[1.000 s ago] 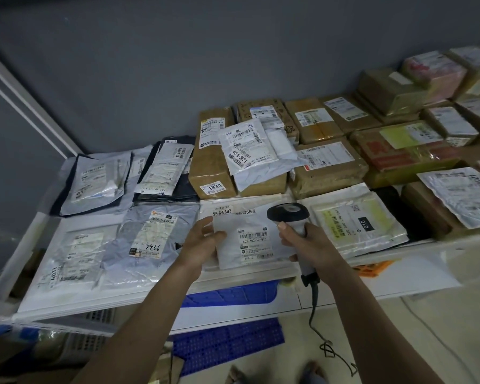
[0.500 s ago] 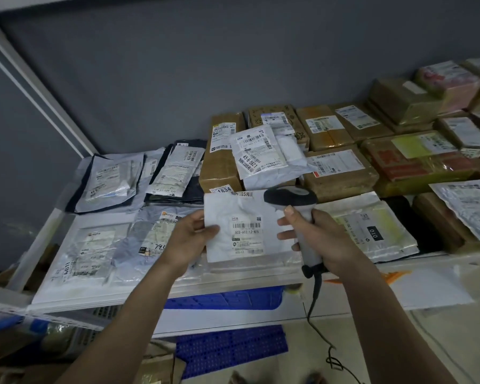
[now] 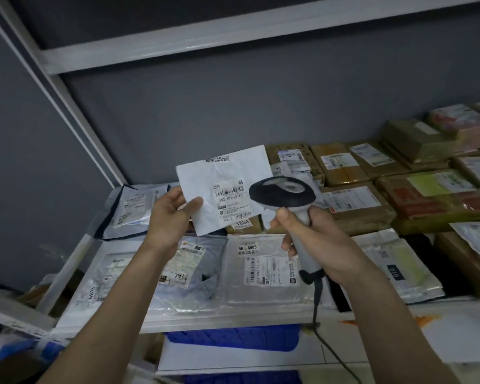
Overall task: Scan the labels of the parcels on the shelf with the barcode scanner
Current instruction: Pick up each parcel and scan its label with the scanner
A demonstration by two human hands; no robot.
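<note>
My left hand [image 3: 170,217] pinches the lower left corner of a flat white parcel [image 3: 219,178], held up above the shelf with its barcode label [image 3: 232,202] facing me. My right hand [image 3: 313,236] grips the handle of the corded barcode scanner [image 3: 281,191]. The scanner's dark head sits just right of the label and overlaps the parcel's right edge. On the white shelf [image 3: 75,261] below lie several flat bag parcels, one silvery parcel marked 56-6-6603 [image 3: 261,270] directly under my hands.
Brown cardboard boxes [image 3: 352,200] with labels fill the back and right of the shelf. A box marked 1834 [image 3: 243,224] shows under the held parcel. A blue crate [image 3: 233,335] sits on the level below. An upper shelf rail [image 3: 178,48] crosses overhead.
My left hand has lifted the white parcel off the shelf and tilted it up toward me. The scanner has risen with my right hand to the parcel's right side. The view has tipped upward.
</note>
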